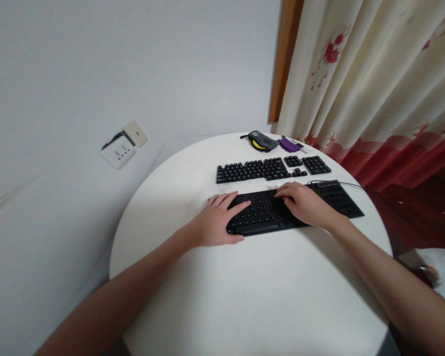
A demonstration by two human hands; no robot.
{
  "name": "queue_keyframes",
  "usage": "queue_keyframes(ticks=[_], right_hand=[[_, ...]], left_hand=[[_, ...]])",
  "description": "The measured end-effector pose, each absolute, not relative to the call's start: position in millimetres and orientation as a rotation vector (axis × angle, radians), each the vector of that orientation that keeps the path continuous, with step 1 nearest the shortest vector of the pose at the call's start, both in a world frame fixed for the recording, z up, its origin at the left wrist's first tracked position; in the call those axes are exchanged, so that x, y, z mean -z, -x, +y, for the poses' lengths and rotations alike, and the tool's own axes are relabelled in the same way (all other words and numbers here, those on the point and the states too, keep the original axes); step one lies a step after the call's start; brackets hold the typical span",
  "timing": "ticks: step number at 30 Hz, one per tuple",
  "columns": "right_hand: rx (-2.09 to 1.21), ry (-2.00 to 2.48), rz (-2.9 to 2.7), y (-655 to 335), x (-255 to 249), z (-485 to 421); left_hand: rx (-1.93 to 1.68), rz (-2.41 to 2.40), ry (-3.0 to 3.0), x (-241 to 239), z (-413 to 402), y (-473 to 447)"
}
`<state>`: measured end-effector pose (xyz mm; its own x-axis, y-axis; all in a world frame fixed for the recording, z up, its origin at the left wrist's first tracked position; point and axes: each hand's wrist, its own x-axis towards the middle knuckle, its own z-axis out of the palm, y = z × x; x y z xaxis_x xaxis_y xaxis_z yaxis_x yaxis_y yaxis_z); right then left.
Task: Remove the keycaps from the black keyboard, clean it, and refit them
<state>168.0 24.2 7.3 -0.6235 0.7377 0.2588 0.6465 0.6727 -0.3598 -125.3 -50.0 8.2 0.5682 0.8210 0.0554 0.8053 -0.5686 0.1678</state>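
A black keyboard base [259,210] with its keycaps off lies across the white round table. My left hand [217,220] rests over its left end with fingers spread and stretched out. The thumb lies along the front edge, and one finger reaches over the key area. Above the middle of the base, my right hand [300,200] has its fingers drawn together in a pinch, fingertips down at the key area. Whatever is between those fingertips is hidden. Just behind the base, black keycaps [252,170] sit grouped in keyboard layout, with a number block [316,165] at the right.
A dark grey pouch [265,141] with something yellow and a purple cloth [288,145] lie at the table's far edge. A cable [350,185] runs off to the right. A wall socket [118,152] is at left; a flowered curtain [374,74] hangs at right.
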Motion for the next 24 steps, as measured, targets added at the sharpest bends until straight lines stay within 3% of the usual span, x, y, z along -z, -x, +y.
queue_keyframes(ticks=[9,14,24], right_hand=[[-0.438,0.922,-2.503,-156.0,-8.3,14.6],[-0.180,1.136,-2.333,-150.9,-2.5,21.8],[0.129,1.543,-2.387,-132.1,11.6,38.8]], left_hand=[[-0.134,1.375,-2.644,-18.7,-52.2,148.6],[-0.084,1.382,-2.589,-21.2,-51.1,154.6],[-0.581,1.420,-2.567,-20.8,-41.6,140.9]])
